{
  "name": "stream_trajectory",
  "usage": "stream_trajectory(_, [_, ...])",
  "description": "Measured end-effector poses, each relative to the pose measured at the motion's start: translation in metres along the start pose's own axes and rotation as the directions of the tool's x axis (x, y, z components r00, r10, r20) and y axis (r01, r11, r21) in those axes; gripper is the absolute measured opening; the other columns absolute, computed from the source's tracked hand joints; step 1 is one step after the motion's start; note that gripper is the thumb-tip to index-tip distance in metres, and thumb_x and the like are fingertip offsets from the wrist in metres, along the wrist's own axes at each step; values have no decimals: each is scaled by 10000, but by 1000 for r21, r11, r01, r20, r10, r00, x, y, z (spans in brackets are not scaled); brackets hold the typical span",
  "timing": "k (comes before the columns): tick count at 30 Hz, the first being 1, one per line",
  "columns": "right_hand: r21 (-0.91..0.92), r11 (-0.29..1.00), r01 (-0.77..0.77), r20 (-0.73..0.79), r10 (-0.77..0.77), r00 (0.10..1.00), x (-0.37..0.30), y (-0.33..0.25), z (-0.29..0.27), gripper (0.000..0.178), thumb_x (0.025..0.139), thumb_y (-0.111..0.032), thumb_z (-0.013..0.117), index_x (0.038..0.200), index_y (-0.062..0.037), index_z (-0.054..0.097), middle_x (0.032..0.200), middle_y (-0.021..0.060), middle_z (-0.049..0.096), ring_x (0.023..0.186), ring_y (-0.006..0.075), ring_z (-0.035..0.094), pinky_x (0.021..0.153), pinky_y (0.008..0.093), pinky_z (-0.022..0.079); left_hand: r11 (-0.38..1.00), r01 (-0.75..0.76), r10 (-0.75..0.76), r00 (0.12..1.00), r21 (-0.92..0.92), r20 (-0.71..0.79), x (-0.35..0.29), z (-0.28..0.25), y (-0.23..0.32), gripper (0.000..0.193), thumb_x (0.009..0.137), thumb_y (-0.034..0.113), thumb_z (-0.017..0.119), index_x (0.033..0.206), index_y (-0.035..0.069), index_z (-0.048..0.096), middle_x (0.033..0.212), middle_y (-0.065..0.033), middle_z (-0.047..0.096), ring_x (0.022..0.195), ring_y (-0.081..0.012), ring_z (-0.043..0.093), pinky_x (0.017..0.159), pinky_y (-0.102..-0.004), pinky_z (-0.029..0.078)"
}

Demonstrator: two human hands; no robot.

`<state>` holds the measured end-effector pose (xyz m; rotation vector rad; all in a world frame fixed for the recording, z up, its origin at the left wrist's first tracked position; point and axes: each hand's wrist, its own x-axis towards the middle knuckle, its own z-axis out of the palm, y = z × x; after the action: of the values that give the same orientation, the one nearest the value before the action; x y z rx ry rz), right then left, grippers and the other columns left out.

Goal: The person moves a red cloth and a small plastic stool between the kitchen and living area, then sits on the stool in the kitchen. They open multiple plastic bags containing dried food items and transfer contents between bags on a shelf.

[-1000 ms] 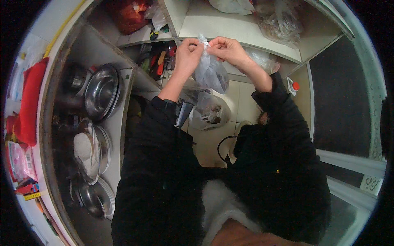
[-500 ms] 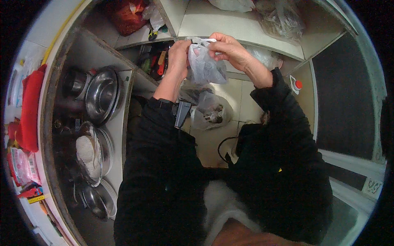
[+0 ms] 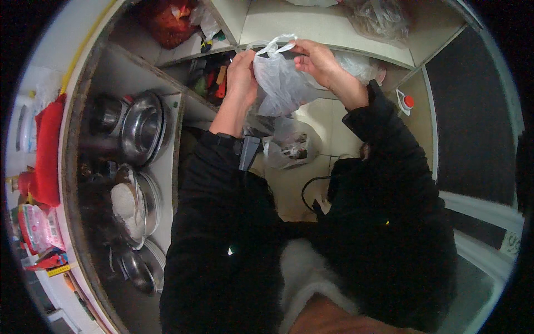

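Note:
A thin white plastic bag (image 3: 280, 83) hangs between my two hands in front of the shelves. Its handles cross in a loop at the top, like a loose knot. My left hand (image 3: 241, 75) is closed on the bag's left upper edge. With thumb and fingers, my right hand (image 3: 316, 62) pinches the end of the handle loop. What the bag contains, if anything, cannot be made out. Below it, on the tiled floor, sits another clear plastic bag (image 3: 290, 143) with dark and whitish lumps inside.
Metal basins (image 3: 139, 129) and a pot with a whitish bundle (image 3: 127, 205) stand on the left shelf. A red cloth (image 3: 49, 150) lies on the counter. Stuffed bags (image 3: 381, 22) fill the upper shelf. A red-capped bottle (image 3: 406, 103) stands right, near a dark panel (image 3: 473, 128).
The handles, bunched between my fingers before, now form a visible crossed loop above the bag. My right hand has shifted slightly right, drawing the loop's end with it.

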<state>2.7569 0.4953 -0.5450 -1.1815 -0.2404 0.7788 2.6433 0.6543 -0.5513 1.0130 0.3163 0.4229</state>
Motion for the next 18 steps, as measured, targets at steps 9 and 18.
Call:
stream_trajectory(9, [-257, 955, 146, 327, -56, 943, -9, 12, 19, 228, 837, -210, 692, 967, -52, 590, 786, 21, 607, 654, 85, 578, 584, 226, 491, 998, 52, -54, 995, 26, 84, -9, 7, 6, 170, 905, 164, 609, 1002, 62, 513, 918, -30, 595, 842, -121, 569, 762, -278, 466])
stream_trajectory(18, [-355, 895, 269, 218, -201, 955, -2, 9, 8, 244, 811, -149, 700, 989, -19, 597, 758, 16, 600, 617, 80, 547, 556, 221, 452, 879, -61, 60, 998, 473, 17, -8, -8, 11, 207, 774, -4, 644, 971, 15, 585, 803, -35, 644, 702, -87, 578, 626, -215, 445])
